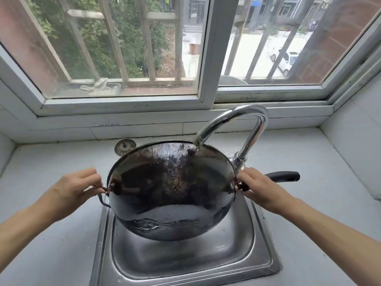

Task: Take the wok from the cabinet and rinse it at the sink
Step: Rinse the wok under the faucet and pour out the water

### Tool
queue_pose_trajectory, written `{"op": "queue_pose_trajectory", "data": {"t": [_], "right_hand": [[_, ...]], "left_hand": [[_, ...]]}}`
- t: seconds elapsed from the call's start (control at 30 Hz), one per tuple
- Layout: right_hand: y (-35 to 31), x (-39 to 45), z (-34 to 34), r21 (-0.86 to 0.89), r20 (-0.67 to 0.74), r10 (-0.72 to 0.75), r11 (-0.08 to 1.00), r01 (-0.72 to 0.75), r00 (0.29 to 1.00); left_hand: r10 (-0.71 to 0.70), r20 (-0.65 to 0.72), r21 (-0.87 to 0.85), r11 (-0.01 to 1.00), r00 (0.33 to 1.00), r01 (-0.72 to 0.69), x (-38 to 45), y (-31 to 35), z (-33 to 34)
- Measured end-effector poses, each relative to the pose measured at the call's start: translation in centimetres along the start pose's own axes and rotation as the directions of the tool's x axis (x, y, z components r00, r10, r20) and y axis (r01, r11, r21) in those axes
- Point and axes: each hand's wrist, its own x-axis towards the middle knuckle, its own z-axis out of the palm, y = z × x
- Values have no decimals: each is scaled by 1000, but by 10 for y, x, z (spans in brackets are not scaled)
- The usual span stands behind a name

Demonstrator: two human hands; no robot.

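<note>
Two hands are being used to hold one dark wok (171, 190) above the steel sink (257, 263), with its open side tilted toward the viewer and its far rim sitting just under the curved tap (247, 122).

Progress: the fetching from the cabinet is judged as done, since the wok is already being held at the sink. The rinsing is judged as under way or nearly finished; the inside is looking wet and glossy, and a wet line is showing low on the bowl, yet no running water is being seen at the spout. Whether more rinsing is needed cannot be told.

Left hand (76, 186): fingers are being curled and pinched on the small loop handle (103, 200) at the wok's left rim.

Right hand (259, 188): fingers are being wrapped round the base of the long black handle (282, 176), whose free end is projecting to the right over the grey tabletop (51, 234).

Also listed: a round sink strainer (124, 147) is lying on the tabletop behind the wok.
</note>
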Motion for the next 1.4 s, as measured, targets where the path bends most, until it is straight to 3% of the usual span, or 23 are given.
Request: {"op": "queue_pose_trajectory", "data": {"t": [0.4, 0.63, 0.77, 1.1, 1.4], "right_hand": [[-15, -39, 8, -42, -59, 7, 999, -10, 998], [-29, -54, 3, -93, -79, 22, 995, -30, 997], [-35, -61, 2, -177, -31, 39, 983, -44, 999], [-55, -76, 5, -101, -29, 177, 979, -179, 984], [-58, -82, 4, -94, -136, 230, 965, -244, 964]], "left_hand": [[96, 29, 129, 987, 995, -99, -35, 36, 0], [229, 29, 362, 905, 973, -223, -46, 67, -7], [223, 43, 489, 846, 974, -215, -56, 72, -2], [271, 43, 475, 841, 962, -259, -73, 83, 2], [162, 72, 431, 885, 984, -177, -67, 97, -16]]}}
